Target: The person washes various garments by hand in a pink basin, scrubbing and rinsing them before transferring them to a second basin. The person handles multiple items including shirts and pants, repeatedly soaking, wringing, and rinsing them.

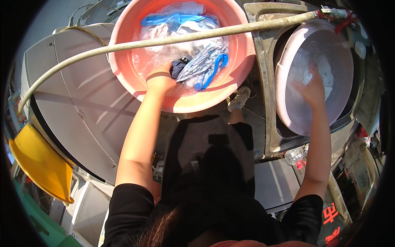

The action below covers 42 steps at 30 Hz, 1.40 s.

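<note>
My left hand (160,77) grips a bunched dark navy cloth (177,68) at the near left side of a pink plastic basin (185,106). Against it lies a wet patterned garment (200,63) with bright blue trim. White and light-blue wet clothes (188,21) sit in soapy water farther back in the same basin. On the right, my right hand (311,88) is dipped into cloudy water in a pale pink basin (282,92). Its thumb is spread from the fingers, beside or on a submerged white cloth (327,74); the water blurs whether the fingers hold it.
A ribbed hose (172,40) crosses over the pink basin. The pale basin sits tilted in a worn sink (268,129). A grey plastic lid or panel (89,74) and a yellow plastic item (43,163) are at left. A clear plastic bottle (293,156) lies below the sink.
</note>
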Motion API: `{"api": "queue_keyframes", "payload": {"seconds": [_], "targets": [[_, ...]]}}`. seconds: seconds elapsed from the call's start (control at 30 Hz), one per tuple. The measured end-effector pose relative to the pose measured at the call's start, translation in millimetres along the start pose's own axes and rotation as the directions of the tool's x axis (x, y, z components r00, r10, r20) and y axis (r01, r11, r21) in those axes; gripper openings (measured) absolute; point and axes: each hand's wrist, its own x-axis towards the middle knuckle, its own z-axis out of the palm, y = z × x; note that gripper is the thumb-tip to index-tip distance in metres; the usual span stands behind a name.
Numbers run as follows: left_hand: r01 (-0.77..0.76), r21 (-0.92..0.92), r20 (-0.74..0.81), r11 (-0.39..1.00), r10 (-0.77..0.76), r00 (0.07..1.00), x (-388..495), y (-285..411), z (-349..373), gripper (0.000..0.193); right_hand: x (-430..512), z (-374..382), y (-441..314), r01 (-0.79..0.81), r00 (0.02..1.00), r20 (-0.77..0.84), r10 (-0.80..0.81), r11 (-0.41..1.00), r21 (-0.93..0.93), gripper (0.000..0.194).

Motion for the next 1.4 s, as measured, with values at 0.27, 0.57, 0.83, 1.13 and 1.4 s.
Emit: {"api": "queue_keyframes", "payload": {"seconds": [0.27, 0.57, 0.83, 1.13, 1.4], "targets": [[-0.323, 0.124, -0.463, 0.938, 0.342, 0.818, 18, 34, -22, 0.048, 2, 7, -19, 0.016, 1.0, -0.012, -0.017, 0.996, -0.091, 0.088], [-0.165, 0.223, -0.253, 0.961, 0.22, 0.942, 124, 102, 62, 0.073, 8, 12, -39, -0.08, 0.997, 0.007, 0.079, 0.996, 0.037, 0.087], [-0.429, 0.038, -0.452, 0.902, 0.399, 0.798, 94, 71, 23, 0.033, 11, 15, -36, -0.064, 0.998, 0.004, 0.064, 0.998, 0.006, 0.088], [-0.516, -0.84, -0.477, 0.17, 0.225, 0.85, -69, 36, -67, 0.031, 12, 13, -41, 0.005, 1.0, 0.029, -0.001, 0.991, -0.136, 0.088], [-0.489, -0.863, -0.504, 0.125, -0.197, 0.841, -41, 38, -29, 0.01, 11, 14, -41, 0.0, 1.0, 0.028, 0.003, 0.995, -0.103, 0.089]]}}
